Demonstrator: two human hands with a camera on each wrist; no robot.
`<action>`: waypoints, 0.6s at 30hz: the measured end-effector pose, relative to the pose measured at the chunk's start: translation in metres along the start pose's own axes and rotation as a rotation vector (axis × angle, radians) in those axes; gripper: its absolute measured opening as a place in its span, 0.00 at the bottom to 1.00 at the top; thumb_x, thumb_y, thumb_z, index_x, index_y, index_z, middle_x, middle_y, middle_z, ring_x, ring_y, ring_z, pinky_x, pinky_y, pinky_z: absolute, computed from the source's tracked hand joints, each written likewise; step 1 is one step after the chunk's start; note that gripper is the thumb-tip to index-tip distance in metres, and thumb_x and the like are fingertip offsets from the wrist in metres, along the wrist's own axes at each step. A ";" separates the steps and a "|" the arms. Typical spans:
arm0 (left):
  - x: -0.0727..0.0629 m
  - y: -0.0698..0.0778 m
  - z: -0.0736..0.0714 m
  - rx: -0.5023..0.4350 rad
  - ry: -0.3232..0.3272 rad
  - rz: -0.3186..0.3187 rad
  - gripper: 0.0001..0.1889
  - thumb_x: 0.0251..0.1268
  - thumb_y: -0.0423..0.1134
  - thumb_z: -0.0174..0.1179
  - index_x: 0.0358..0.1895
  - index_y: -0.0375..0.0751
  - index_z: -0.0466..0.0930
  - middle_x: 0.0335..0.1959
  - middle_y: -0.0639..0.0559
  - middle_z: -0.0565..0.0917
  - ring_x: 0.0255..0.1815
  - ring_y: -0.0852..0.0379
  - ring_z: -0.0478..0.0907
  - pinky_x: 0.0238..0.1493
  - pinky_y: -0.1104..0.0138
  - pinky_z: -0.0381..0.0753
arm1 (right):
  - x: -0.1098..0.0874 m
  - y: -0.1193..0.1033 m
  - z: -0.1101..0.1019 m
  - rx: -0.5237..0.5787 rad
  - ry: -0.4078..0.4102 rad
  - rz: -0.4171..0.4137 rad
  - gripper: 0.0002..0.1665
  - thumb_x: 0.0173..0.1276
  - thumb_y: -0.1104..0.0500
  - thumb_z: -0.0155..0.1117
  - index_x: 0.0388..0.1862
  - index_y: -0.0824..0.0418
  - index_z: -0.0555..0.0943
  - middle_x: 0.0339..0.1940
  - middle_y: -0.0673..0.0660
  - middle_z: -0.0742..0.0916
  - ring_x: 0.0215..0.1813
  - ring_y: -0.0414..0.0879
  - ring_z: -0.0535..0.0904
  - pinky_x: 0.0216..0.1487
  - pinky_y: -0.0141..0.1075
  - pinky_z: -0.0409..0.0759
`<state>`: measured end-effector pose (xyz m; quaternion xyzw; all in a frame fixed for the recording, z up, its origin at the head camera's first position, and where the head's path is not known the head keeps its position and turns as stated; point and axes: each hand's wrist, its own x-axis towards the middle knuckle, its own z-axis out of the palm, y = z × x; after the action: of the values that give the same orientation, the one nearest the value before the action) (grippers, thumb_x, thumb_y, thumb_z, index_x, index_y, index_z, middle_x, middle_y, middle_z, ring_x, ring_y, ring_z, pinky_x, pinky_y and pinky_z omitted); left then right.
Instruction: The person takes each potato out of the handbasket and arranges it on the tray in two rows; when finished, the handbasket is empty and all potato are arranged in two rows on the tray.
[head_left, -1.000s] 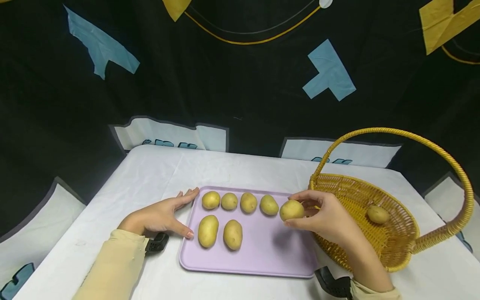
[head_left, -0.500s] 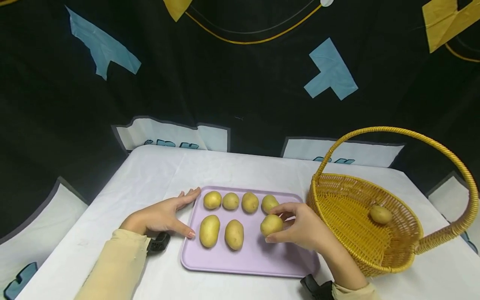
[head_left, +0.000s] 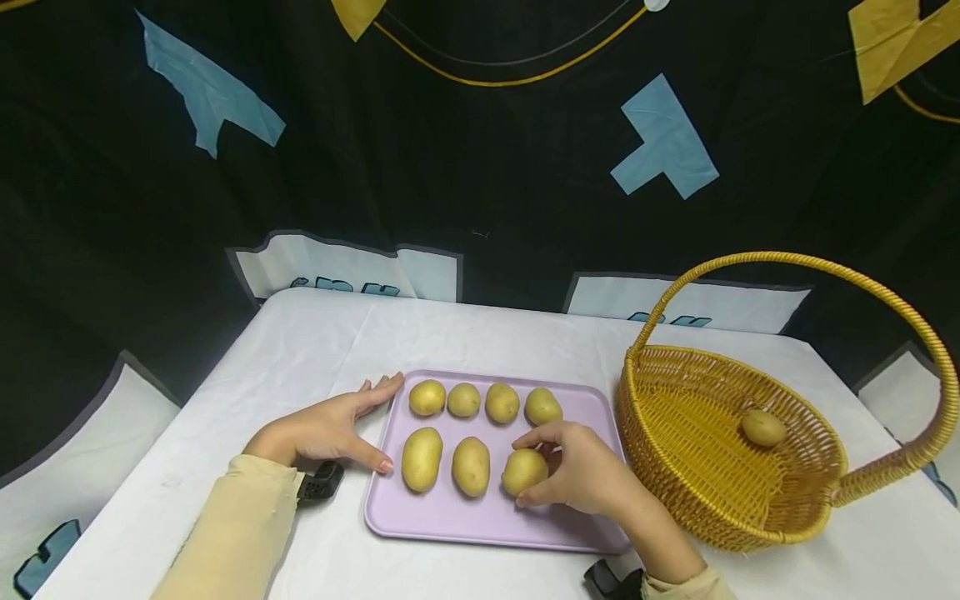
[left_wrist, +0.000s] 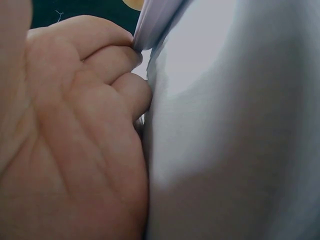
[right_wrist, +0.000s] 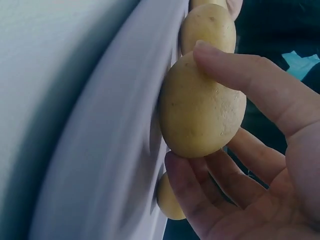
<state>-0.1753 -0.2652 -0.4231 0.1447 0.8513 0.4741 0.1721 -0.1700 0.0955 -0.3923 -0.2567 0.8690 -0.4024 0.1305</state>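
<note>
A pale purple tray (head_left: 442, 527) lies on the white-covered table, with potatoes in two rows. My right hand (head_left: 581, 475) pinches a roundish potato (head_left: 523, 472) between thumb and fingers, low over the tray, right of a longer potato (head_left: 471, 467) in the near row. In the right wrist view my thumb presses one side of the held potato (right_wrist: 200, 110) and the fingertips the other. My left hand (head_left: 326, 429) is at the tray's left edge, thumb and fingers spread, fingertips at the rim. The left wrist view shows its palm (left_wrist: 75, 115) beside the tray rim (left_wrist: 155, 22).
A yellow wicker basket (head_left: 675, 467) with a tall arched handle stands right of the tray, one potato (head_left: 763, 427) inside. The far row of potatoes includes one (head_left: 543, 406) just beyond my right hand. A black curtain (head_left: 480, 167) hangs behind the table.
My right hand has carried the potato from near the basket leftward and down into the near row, beside the longer potato. The left hand has stayed at the tray's edge.
</note>
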 end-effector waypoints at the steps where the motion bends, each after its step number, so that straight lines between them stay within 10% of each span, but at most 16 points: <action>1: 0.000 0.000 0.000 0.001 0.001 0.001 0.65 0.40 0.44 0.83 0.82 0.43 0.48 0.82 0.42 0.43 0.80 0.36 0.27 0.74 0.39 0.27 | 0.000 -0.001 0.000 0.003 -0.005 0.001 0.35 0.38 0.63 0.88 0.50 0.60 0.86 0.40 0.51 0.84 0.41 0.45 0.81 0.46 0.40 0.84; 18: 0.001 -0.001 0.000 0.015 0.002 0.003 0.65 0.40 0.44 0.83 0.82 0.42 0.49 0.82 0.43 0.45 0.80 0.36 0.28 0.74 0.40 0.27 | 0.000 0.008 -0.002 -0.042 -0.108 -0.157 0.28 0.55 0.61 0.80 0.56 0.60 0.82 0.48 0.48 0.85 0.51 0.47 0.81 0.53 0.39 0.83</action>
<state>-0.1763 -0.2650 -0.4243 0.1467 0.8549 0.4679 0.1694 -0.1734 0.1010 -0.3969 -0.3478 0.8462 -0.3787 0.1399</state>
